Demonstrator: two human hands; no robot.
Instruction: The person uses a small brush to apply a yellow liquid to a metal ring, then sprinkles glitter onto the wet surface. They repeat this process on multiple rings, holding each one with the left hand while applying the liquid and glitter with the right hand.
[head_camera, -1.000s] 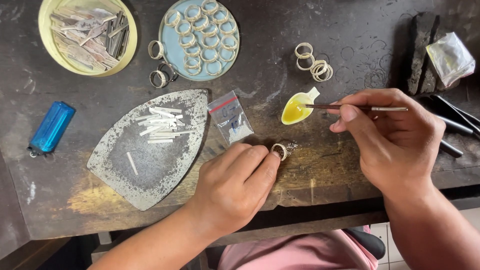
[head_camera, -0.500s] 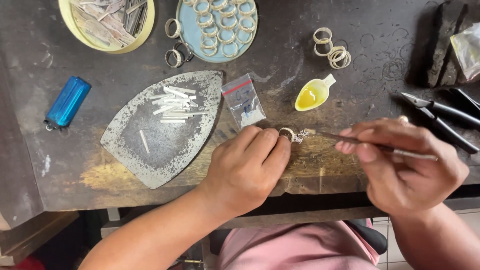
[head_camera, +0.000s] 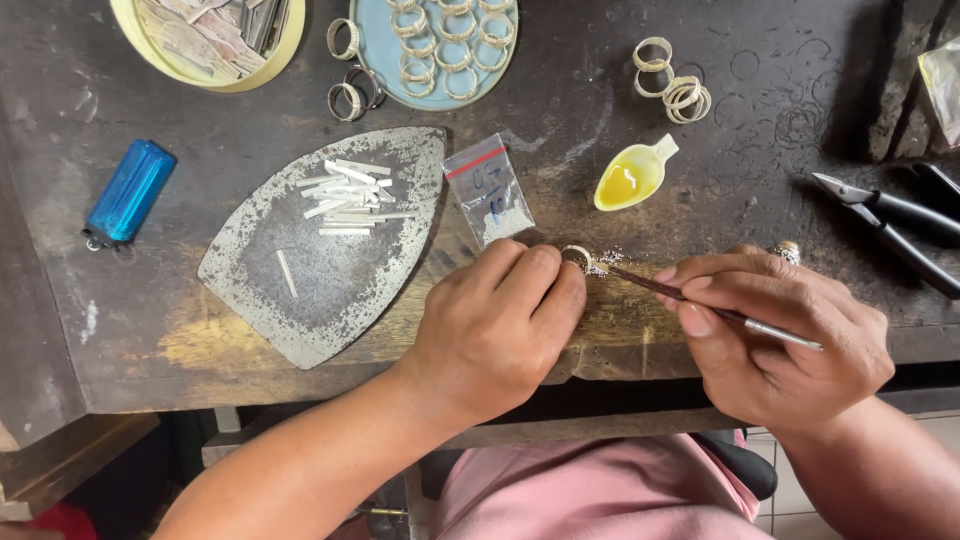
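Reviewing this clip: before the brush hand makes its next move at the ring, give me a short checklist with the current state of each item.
1. Ring steadied on the bench by the left hand: ok, fingertips rest on it.
2. Thin brush gripped by the right hand: ok, pinched between thumb and fingers.
3. Brush tip at the ring: ok, it points at the pale granules beside the ring; actual contact cannot tell.
4. Yellow liquid dish within reach: ok, it holds liquid, just beyond the ring.
5. Pliers clear of the working hand: ok, lying apart to the right.
6. Ring seam position: cannot tell, too small.
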